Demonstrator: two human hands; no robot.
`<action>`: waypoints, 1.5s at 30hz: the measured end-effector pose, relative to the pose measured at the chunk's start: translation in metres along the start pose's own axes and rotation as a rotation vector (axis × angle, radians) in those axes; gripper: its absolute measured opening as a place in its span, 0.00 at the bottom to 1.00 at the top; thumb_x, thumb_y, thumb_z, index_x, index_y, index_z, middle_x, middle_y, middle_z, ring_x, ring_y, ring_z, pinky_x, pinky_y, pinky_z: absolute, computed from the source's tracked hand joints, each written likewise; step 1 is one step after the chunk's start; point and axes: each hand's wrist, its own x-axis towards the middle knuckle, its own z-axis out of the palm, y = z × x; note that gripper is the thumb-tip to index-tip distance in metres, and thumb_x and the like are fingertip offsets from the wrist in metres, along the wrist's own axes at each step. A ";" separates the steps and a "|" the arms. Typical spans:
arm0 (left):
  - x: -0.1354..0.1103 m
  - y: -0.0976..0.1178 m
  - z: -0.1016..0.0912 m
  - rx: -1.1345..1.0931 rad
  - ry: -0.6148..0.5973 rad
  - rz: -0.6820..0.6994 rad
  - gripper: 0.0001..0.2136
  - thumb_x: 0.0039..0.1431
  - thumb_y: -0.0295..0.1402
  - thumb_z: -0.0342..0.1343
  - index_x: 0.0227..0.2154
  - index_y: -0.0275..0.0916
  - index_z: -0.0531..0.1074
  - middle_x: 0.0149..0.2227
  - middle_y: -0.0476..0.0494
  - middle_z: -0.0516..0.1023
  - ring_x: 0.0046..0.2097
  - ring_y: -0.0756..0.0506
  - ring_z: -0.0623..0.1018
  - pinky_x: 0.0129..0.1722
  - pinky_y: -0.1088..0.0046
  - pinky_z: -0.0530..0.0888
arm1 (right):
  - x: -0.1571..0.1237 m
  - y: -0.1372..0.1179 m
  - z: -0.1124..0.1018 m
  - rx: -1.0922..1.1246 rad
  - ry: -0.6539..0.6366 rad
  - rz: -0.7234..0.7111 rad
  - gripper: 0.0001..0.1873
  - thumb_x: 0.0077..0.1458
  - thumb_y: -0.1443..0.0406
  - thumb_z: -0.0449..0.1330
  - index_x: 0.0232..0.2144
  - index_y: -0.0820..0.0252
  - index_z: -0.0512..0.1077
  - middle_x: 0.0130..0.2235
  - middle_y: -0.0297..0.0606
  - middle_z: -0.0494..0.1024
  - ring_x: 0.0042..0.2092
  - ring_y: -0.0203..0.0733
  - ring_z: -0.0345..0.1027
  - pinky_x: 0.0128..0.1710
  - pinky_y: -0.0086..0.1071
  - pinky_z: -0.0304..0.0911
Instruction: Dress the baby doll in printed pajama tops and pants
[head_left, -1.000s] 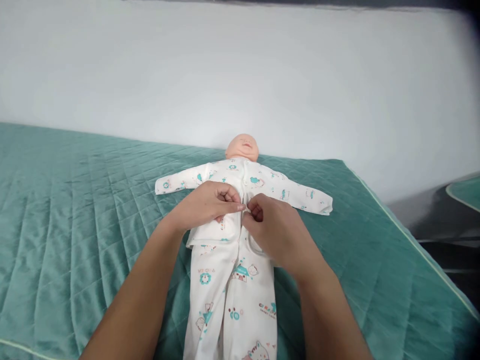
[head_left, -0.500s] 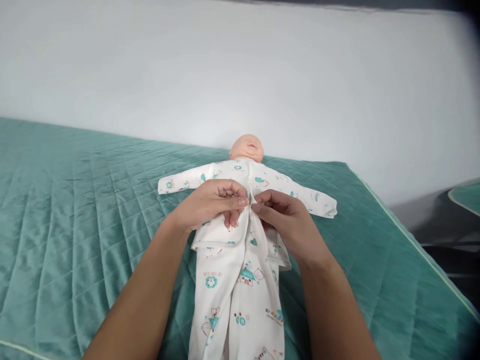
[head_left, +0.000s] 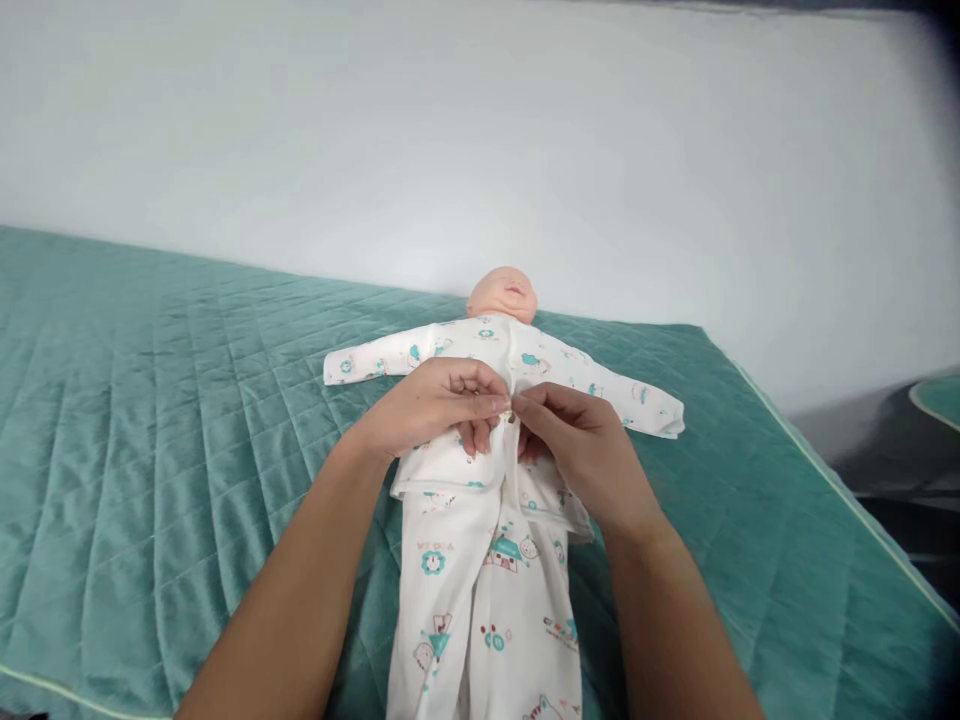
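Note:
A baby doll (head_left: 504, 292) lies on its back, its head toward the wall. It wears a white printed baby shirt (head_left: 450, 478) with long sleeves spread to both sides, over matching white pants (head_left: 487, 610). At the middle of the shirt front, my left hand (head_left: 446, 405) pinches one front edge between thumb and fingers. My right hand (head_left: 581, 440) pinches the facing edge, its fingertips touching those of the left. A small light-coloured spot shows just under the fingertips; I cannot make out whether it is a button or a snap.
Under the doll is a green quilted bedspread (head_left: 187, 430) with pale piping along its edge. A white wall (head_left: 450, 140) rises behind it. Another green padded edge (head_left: 937, 400) and a dark area (head_left: 915, 530) lie at the far right.
The view has shifted slightly, so everything sits a little further right. My fingertips have come closer together at the shirt's front edges, and the front folds hang differently.

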 end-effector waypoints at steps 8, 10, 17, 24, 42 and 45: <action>0.000 -0.001 -0.001 0.011 0.008 0.009 0.07 0.59 0.33 0.63 0.32 0.34 0.72 0.23 0.49 0.75 0.24 0.52 0.77 0.24 0.77 0.75 | 0.001 0.001 -0.001 0.131 -0.015 0.046 0.15 0.58 0.57 0.64 0.25 0.60 0.74 0.24 0.34 0.77 0.25 0.32 0.69 0.26 0.25 0.64; 0.000 0.000 0.000 0.018 0.017 0.001 0.08 0.59 0.32 0.63 0.31 0.34 0.72 0.23 0.50 0.75 0.24 0.52 0.77 0.24 0.78 0.75 | 0.002 0.004 -0.002 0.158 -0.022 0.054 0.14 0.57 0.57 0.65 0.25 0.60 0.74 0.25 0.35 0.78 0.26 0.32 0.70 0.26 0.25 0.65; 0.001 0.000 0.000 0.052 0.028 -0.046 0.10 0.59 0.34 0.64 0.30 0.34 0.71 0.23 0.49 0.77 0.24 0.52 0.77 0.25 0.78 0.76 | 0.003 0.008 -0.003 0.252 0.000 0.060 0.13 0.57 0.57 0.65 0.25 0.59 0.74 0.26 0.36 0.80 0.26 0.34 0.74 0.24 0.24 0.65; 0.000 0.003 0.002 0.100 0.039 -0.066 0.09 0.56 0.32 0.66 0.30 0.34 0.71 0.24 0.49 0.77 0.25 0.52 0.78 0.25 0.78 0.77 | 0.003 0.008 -0.001 0.231 0.030 0.038 0.14 0.57 0.58 0.65 0.24 0.60 0.73 0.25 0.34 0.79 0.25 0.32 0.72 0.25 0.23 0.67; -0.001 0.000 0.000 0.044 -0.019 -0.029 0.09 0.58 0.25 0.58 0.41 0.39 0.69 0.28 0.52 0.76 0.24 0.52 0.77 0.25 0.77 0.77 | 0.001 0.004 0.000 0.141 -0.024 0.005 0.13 0.62 0.57 0.60 0.29 0.59 0.71 0.24 0.32 0.77 0.23 0.32 0.71 0.22 0.24 0.63; 0.000 0.000 -0.001 0.032 -0.027 -0.029 0.11 0.57 0.23 0.56 0.42 0.39 0.69 0.28 0.53 0.75 0.25 0.53 0.77 0.25 0.78 0.76 | 0.000 0.005 -0.001 0.120 -0.074 0.016 0.13 0.63 0.55 0.60 0.31 0.59 0.70 0.24 0.31 0.77 0.23 0.32 0.70 0.23 0.24 0.63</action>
